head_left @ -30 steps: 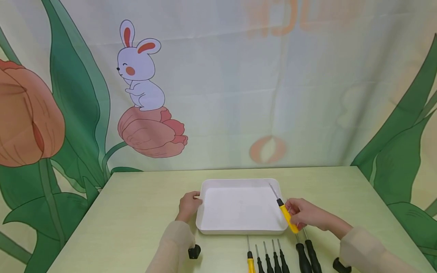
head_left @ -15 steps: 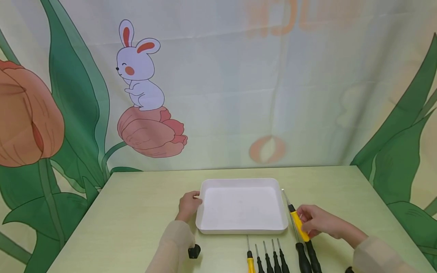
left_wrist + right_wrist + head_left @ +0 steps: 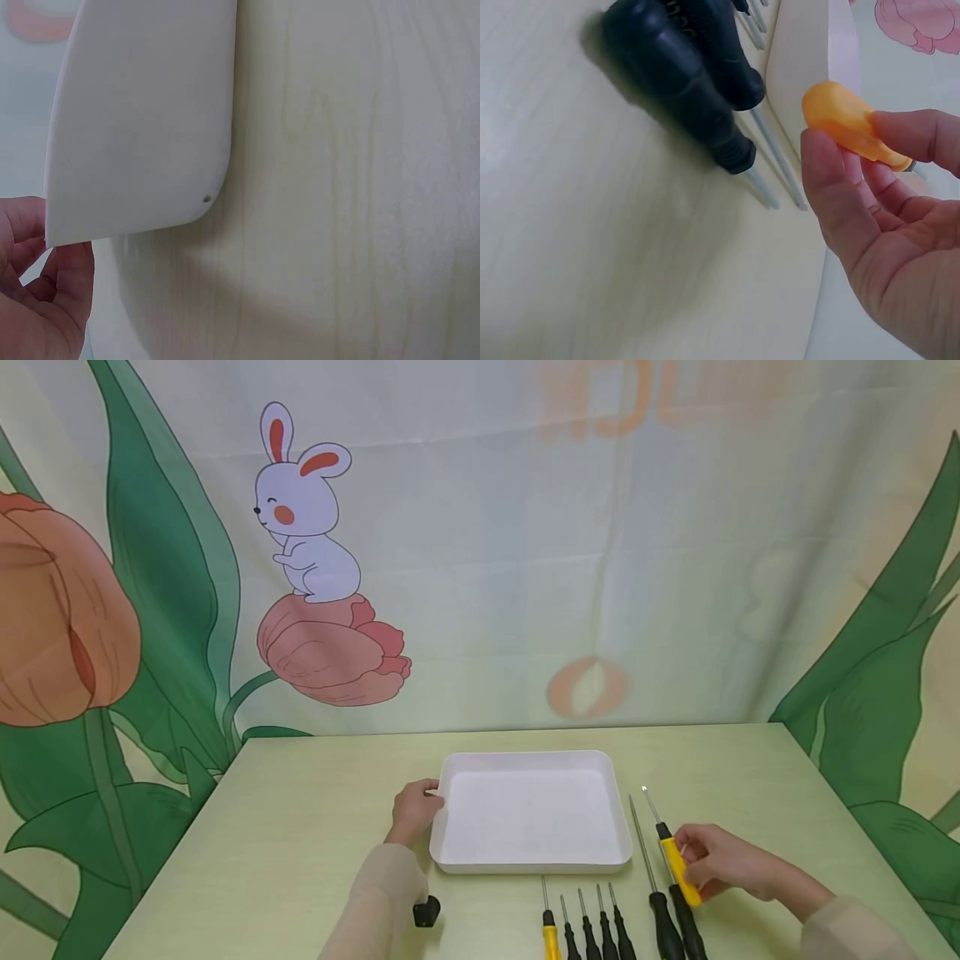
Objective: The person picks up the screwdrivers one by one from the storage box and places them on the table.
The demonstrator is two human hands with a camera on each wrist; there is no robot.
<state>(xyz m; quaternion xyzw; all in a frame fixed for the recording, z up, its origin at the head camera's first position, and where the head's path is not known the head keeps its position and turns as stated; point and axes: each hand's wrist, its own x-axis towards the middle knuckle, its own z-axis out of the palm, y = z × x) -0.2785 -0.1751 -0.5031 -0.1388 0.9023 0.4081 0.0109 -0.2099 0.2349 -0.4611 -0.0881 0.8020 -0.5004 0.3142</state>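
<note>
A yellow-handled screwdriver (image 3: 680,870) is pinched between the thumb and fingers of my right hand (image 3: 731,862), its shaft pointing away from me. It is held above the right one of two large black screwdrivers (image 3: 688,920); the other large black screwdriver (image 3: 664,927) lies just left of it. In the right wrist view the yellow handle (image 3: 840,116) is raised off the table. My left hand (image 3: 415,812) grips the left rim of a white tray (image 3: 532,867), thumb and fingers at its edge (image 3: 142,150). Nothing lies in the tray.
In front of the tray, a smaller yellow screwdriver (image 3: 551,937) and several small black screwdrivers (image 3: 606,935) lie in a row, handles toward me. The pale wood-grain table (image 3: 322,810) ends at a printed curtain (image 3: 480,568) behind.
My right hand has carried the yellow screwdriver rightward and toward me, from the tray's right edge to over the large black screwdrivers. The left hand and tray have stayed put.
</note>
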